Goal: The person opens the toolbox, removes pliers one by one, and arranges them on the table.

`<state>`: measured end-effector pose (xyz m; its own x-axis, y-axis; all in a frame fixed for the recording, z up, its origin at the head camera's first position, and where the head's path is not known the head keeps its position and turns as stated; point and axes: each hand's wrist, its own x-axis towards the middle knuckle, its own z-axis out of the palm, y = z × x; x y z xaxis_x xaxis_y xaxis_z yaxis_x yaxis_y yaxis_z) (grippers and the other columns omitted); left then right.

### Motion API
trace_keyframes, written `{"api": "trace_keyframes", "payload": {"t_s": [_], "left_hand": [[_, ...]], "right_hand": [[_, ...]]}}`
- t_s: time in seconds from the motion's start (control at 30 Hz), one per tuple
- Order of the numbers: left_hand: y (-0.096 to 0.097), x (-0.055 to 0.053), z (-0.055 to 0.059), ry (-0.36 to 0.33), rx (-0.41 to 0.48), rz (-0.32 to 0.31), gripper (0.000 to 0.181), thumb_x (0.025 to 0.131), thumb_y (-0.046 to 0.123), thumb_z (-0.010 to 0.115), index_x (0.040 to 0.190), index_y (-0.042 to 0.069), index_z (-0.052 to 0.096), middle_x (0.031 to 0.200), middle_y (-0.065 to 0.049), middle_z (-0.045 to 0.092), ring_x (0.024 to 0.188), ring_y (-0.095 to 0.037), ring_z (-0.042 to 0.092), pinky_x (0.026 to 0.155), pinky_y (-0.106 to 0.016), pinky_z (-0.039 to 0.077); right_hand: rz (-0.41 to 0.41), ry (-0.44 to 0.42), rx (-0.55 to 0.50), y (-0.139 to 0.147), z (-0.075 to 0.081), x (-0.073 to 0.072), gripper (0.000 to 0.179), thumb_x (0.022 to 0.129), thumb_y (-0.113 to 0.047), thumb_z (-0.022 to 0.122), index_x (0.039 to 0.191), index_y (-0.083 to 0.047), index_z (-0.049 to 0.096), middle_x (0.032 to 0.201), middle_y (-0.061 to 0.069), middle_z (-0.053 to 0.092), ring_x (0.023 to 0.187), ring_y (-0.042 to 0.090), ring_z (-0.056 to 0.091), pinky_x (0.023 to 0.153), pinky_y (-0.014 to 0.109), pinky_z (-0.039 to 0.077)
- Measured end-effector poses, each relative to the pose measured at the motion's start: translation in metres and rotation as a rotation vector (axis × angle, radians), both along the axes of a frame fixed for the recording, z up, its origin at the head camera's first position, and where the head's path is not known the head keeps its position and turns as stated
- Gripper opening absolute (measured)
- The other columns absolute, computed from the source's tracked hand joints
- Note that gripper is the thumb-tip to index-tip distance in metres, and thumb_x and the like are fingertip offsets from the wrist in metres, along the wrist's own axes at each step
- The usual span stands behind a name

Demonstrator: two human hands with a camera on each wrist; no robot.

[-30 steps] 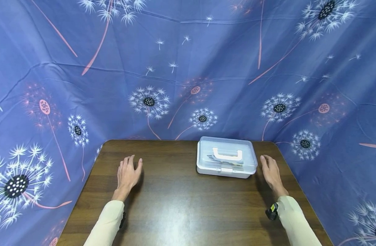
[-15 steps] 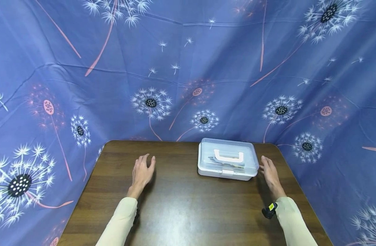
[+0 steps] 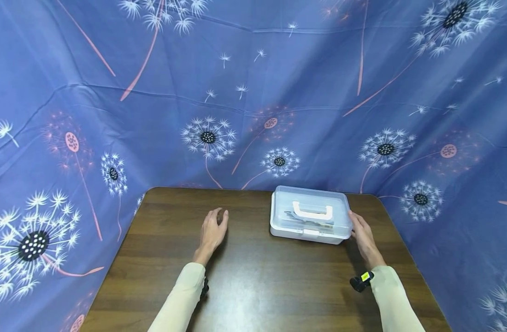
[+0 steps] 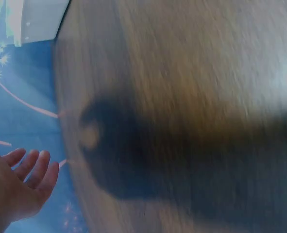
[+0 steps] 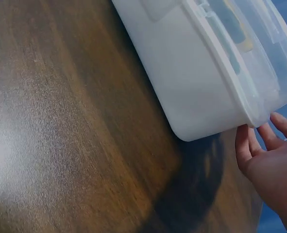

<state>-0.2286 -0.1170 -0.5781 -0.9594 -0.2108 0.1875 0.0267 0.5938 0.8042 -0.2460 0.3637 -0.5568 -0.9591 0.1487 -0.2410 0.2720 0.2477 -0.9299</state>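
Observation:
A white plastic storage box (image 3: 305, 233) with a clear lid and a white carry handle (image 3: 312, 211) stands at the back right of the table. Some flat items show dimly through the lid. My right hand (image 3: 363, 237) is at the box's right end, its fingertips right at the lid's rim, as the right wrist view shows with the hand (image 5: 274, 160) beside the box wall (image 5: 187, 73). My left hand (image 3: 212, 232) hovers over the table left of the box, fingers relaxed and holding nothing. In the left wrist view that hand (image 4: 24, 184) casts a shadow on the wood.
The brown wooden table (image 3: 253, 272) has rounded back corners. A blue cloth (image 3: 237, 92) with dandelion prints hangs behind it and along both sides. A small black device (image 3: 361, 281) is strapped at the right wrist.
My left hand has moved right across the table toward the box. My right hand has closed a small gap and come up against the box's right end. The box stays put.

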Motion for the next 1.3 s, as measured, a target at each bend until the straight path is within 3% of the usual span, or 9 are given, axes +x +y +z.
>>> {"api": "trace_keyframes", "payload": {"t_s": [0.17,0.37,0.53,0.9,1.0,1.17,1.3], "left_hand": [[0.013,-0.004,-0.003,0.024,0.04,-0.019,0.048,0.106,0.037,0.056,0.133,-0.002,0.063,0.118,-0.018,0.067,0.105,-0.036,0.065,0.095,-0.052,0.05],[0.021,-0.011,-0.005,0.029,0.082,-0.018,0.046,0.105,0.035,0.057,0.131,-0.003,0.065,0.114,-0.015,0.068,0.102,-0.033,0.067,0.095,-0.049,0.05],[0.028,-0.012,-0.003,0.012,0.137,-0.03,0.047,0.105,0.035,0.057,0.131,-0.004,0.064,0.114,-0.015,0.069,0.1,-0.031,0.067,0.094,-0.047,0.051],[0.044,-0.017,-0.004,-0.038,0.234,-0.034,0.035,0.103,0.033,0.062,0.115,0.002,0.073,0.101,-0.008,0.072,0.091,-0.021,0.067,0.085,-0.039,0.053],[0.051,-0.018,-0.002,-0.07,0.291,-0.023,0.034,0.101,0.035,0.064,0.113,0.004,0.074,0.1,-0.007,0.073,0.092,-0.021,0.069,0.086,-0.039,0.054],[0.061,-0.022,-0.001,-0.108,0.358,-0.023,0.036,0.1,0.037,0.065,0.112,0.004,0.074,0.1,-0.009,0.075,0.093,-0.023,0.071,0.088,-0.04,0.054],[0.068,-0.023,0.001,-0.164,0.391,-0.061,0.045,0.1,0.044,0.065,0.116,0.002,0.072,0.104,-0.011,0.074,0.092,-0.024,0.069,0.087,-0.04,0.054]], "right_hand": [[0.011,0.01,-0.076,0.004,-0.004,-0.003,0.082,0.106,-0.06,0.039,0.163,-0.005,0.02,0.155,0.021,0.034,0.103,-0.002,0.052,0.086,0.019,0.045],[0.044,-0.057,-0.174,0.005,-0.001,-0.004,0.083,0.106,-0.058,0.043,0.165,-0.007,0.012,0.161,0.016,0.028,0.126,0.008,0.045,0.098,0.022,0.041],[0.036,-0.066,-0.184,0.008,0.0,-0.006,0.083,0.105,-0.057,0.045,0.164,-0.006,0.017,0.143,0.004,0.045,0.114,0.001,0.048,0.093,0.022,0.043],[0.061,-0.039,-0.225,0.009,-0.003,-0.005,0.08,0.108,-0.052,0.045,0.163,-0.001,0.017,0.107,-0.018,0.058,0.101,-0.002,0.055,0.087,0.02,0.047],[0.075,-0.04,-0.214,0.007,-0.004,-0.005,0.079,0.108,-0.051,0.044,0.163,-0.001,0.017,0.115,-0.013,0.058,0.101,-0.003,0.055,0.087,0.02,0.047],[0.1,-0.037,-0.195,0.0,-0.004,-0.006,0.08,0.108,-0.053,0.042,0.163,-0.001,0.017,0.144,0.012,0.045,0.106,-0.003,0.054,0.09,0.02,0.046],[0.1,-0.027,-0.199,-0.006,-0.004,-0.007,0.079,0.108,-0.051,0.042,0.163,0.0,0.016,0.148,0.016,0.043,0.107,-0.003,0.054,0.091,0.02,0.046]]}}
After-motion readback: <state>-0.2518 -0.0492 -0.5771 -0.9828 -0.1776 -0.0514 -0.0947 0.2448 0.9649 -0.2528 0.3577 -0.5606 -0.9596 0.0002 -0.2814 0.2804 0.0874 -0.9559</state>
